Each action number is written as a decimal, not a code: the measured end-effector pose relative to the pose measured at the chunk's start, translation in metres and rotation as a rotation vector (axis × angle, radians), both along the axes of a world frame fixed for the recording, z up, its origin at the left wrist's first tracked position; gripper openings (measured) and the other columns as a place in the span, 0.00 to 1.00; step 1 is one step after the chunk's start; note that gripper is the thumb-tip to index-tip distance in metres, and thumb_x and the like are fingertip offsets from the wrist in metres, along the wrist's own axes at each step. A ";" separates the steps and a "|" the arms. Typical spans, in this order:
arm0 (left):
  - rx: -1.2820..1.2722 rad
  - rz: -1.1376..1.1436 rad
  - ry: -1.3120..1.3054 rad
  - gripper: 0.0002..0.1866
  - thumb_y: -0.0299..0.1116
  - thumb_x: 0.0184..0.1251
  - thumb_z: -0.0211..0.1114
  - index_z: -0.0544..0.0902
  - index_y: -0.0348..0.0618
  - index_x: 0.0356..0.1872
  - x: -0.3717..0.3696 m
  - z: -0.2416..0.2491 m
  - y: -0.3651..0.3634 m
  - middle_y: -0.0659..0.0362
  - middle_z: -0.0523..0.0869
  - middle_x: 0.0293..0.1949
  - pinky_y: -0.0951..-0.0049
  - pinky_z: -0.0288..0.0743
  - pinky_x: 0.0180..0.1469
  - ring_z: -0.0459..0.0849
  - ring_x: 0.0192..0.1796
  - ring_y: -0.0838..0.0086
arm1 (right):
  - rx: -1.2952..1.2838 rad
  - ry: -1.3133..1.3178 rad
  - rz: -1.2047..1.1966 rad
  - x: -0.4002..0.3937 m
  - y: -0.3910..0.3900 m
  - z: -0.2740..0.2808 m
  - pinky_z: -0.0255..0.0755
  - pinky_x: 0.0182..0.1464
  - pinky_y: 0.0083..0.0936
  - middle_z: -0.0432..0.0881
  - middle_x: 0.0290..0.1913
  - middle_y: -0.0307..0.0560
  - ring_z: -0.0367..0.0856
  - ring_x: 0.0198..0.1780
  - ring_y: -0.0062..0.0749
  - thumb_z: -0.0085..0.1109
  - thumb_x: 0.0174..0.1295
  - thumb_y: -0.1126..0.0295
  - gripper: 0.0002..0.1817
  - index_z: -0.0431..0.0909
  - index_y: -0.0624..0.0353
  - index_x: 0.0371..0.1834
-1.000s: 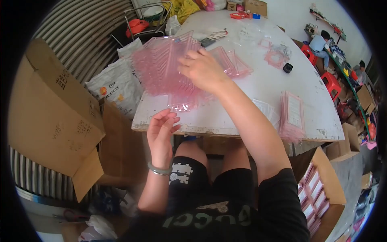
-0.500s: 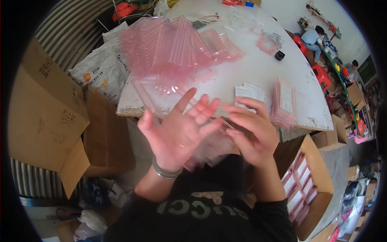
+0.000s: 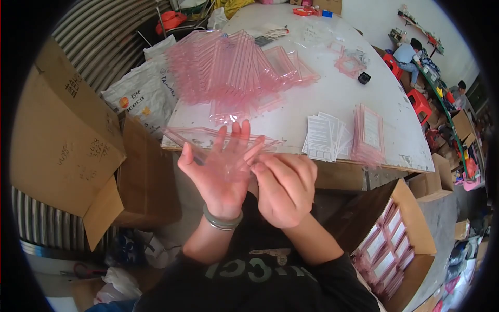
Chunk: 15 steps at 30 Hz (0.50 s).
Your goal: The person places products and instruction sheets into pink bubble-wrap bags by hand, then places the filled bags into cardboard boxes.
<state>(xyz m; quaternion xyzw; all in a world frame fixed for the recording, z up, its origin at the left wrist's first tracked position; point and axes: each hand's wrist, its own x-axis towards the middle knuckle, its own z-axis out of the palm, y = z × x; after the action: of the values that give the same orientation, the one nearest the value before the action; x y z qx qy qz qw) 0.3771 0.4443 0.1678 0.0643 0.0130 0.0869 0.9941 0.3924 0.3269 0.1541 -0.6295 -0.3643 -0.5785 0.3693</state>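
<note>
A clear plastic pouch with pink edges [image 3: 208, 134] hangs in front of me at the table's near edge. My left hand [image 3: 221, 179] is palm up with its fingers spread, and the clear film overlaps the fingers. At the pouch's right side, my right hand [image 3: 286, 190] pinches its edge, close to the left fingertips. Printed white cards [image 3: 323, 138] lie fanned on the table just beyond my right hand. Beside them stands a stack of pink-edged pouches [image 3: 369, 132] with a white card showing in the top one.
A big heap of pink-edged pouches [image 3: 223, 67] covers the left of the white table [image 3: 312, 93]. An open carton [image 3: 418, 223] of card-filled pouches is at lower right. Large cardboard boxes [image 3: 67, 135] stand at left. Two people [image 3: 408, 54] sit at a far bench.
My right hand has moved left toward my left hand, its fingers closing on the pouch edge. The pouch has risen and now spreads across my left fingers. The view has shifted slightly.
</note>
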 end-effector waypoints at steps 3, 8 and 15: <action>-0.001 -0.025 -0.046 0.42 0.62 0.60 0.63 0.64 0.35 0.61 0.005 -0.011 -0.001 0.46 0.72 0.58 0.36 0.64 0.71 0.72 0.65 0.51 | 0.029 0.093 0.028 -0.006 0.006 -0.008 0.71 0.45 0.34 0.85 0.47 0.59 0.84 0.45 0.48 0.68 0.45 0.74 0.17 0.83 0.69 0.41; 0.175 0.113 -0.075 0.45 0.68 0.61 0.58 0.65 0.37 0.64 0.004 -0.018 -0.007 0.48 0.73 0.58 0.44 0.61 0.74 0.72 0.65 0.54 | -0.062 0.350 0.307 -0.007 -0.012 0.006 0.68 0.53 0.36 0.84 0.49 0.57 0.83 0.50 0.52 0.69 0.50 0.72 0.19 0.82 0.69 0.46; 0.252 0.124 -0.166 0.43 0.62 0.62 0.61 0.63 0.43 0.71 0.006 -0.017 -0.004 0.50 0.74 0.59 0.41 0.64 0.73 0.71 0.67 0.53 | -0.291 0.580 0.405 -0.014 -0.011 0.014 0.57 0.64 0.45 0.84 0.53 0.52 0.77 0.62 0.47 0.76 0.49 0.59 0.41 0.74 0.65 0.67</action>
<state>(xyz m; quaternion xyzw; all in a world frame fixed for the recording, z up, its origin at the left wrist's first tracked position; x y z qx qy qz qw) 0.3836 0.4406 0.1513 0.1801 -0.0763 0.1539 0.9685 0.3782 0.3162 0.1681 -0.7281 -0.4402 -0.2337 0.4707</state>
